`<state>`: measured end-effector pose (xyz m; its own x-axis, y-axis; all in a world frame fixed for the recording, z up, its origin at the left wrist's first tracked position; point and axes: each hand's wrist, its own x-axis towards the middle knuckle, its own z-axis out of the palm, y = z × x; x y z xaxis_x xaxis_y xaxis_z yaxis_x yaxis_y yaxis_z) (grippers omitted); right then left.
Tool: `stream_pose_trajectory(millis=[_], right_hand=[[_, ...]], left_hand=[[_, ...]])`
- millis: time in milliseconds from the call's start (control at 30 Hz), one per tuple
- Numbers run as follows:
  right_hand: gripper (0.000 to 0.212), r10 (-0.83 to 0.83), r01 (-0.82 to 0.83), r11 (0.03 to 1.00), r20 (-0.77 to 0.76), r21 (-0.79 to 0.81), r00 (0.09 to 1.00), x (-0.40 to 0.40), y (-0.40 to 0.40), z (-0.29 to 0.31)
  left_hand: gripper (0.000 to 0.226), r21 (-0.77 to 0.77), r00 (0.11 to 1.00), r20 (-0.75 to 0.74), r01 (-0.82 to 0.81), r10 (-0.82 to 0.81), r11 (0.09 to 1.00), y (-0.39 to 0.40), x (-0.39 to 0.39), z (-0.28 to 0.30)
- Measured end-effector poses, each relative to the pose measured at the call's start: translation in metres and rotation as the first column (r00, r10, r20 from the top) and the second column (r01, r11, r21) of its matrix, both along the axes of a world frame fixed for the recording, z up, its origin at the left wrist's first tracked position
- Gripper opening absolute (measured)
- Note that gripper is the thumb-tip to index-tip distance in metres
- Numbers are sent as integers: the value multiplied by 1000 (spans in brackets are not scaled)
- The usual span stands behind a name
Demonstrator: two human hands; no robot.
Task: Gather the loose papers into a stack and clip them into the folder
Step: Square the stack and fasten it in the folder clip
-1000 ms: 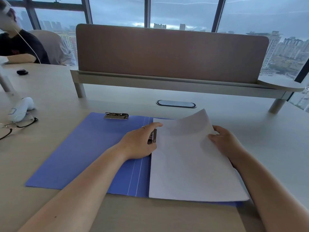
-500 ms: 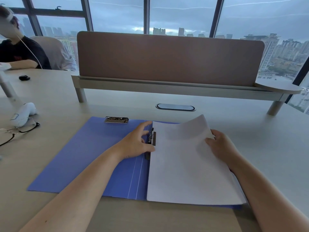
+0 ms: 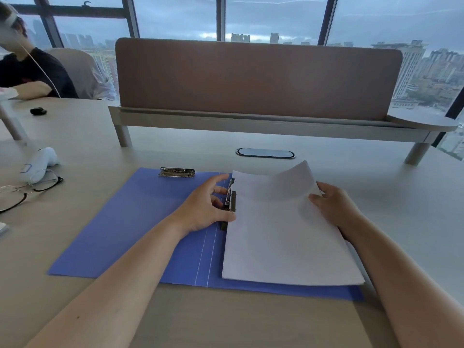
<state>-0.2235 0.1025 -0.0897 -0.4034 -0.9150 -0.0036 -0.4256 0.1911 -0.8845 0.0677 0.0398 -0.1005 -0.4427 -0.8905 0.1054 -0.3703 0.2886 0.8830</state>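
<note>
Blue folder point(image 3: 140, 222) is lying open and flat on the table point(image 3: 401, 209). Paper stack point(image 3: 283, 237) is sitting on its right half, left edge against the spring clip point(image 3: 230, 199) by the spine; far right corner is curling upward. Left hand point(image 3: 206, 209) is gripping that clip, fingers point(image 3: 218, 190) curled round its lever. Right hand point(image 3: 334, 207) is pinching the stack's right edge. A second metal clip point(image 3: 176, 172) is sitting at the folder's far edge. Glasses point(image 3: 27, 188) are lying at far left.
</note>
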Motion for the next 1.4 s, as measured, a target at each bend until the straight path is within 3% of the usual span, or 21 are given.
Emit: stream_pose_trajectory(millis=[167, 267, 300, 400, 467, 567, 733, 933, 1133, 1400], right_hand=[[25, -2, 1, 1000, 43, 26, 999, -1, -2, -1], [62, -75, 63, 995, 162, 80, 984, -3, 0, 1], [64, -103, 83, 992, 230, 92, 968, -3, 2, 2], [32, -129, 87, 988, 385, 126, 914, -1, 12, 8], [21, -121, 66, 986, 389, 153, 913, 0, 17, 9], [21, -100, 29, 977, 336, 211, 937, 2, 21, 10], [22, -16, -4, 980, 103, 199, 995, 10, 22, 4], [23, -24, -28, 986, 310, 162, 950, 7, 25, 6], [19, -28, -35, 989, 408, 146, 912, 4, 25, 9], [19, 57, -117, 982, 358, 148, 932, -1, 19, 4]], left_hand=[[90, -16, 998, -1, 55, -55, 998, -4, 8, 0], [78, -4, 996, -60, 72, -72, 997, -5, 12, 0], [67, -4, 993, -95, 66, -66, 998, -4, 12, -1], [23, -37, 990, -143, -18, 12, 999, -3, 8, -4], [12, -65, 987, -144, -82, 72, 995, -3, 5, -7], [11, -70, 980, -165, -124, 111, 990, -4, 3, -10], [11, -66, 969, -205, -157, 141, 985, -2, 3, -13], [9, -21, 956, -256, -154, 144, 988, -1, 5, -12], [10, 8, 947, -303, -110, 107, 994, 1, 8, -11], [17, -175, 971, -211, -150, 112, 973, 7, 13, -17]])
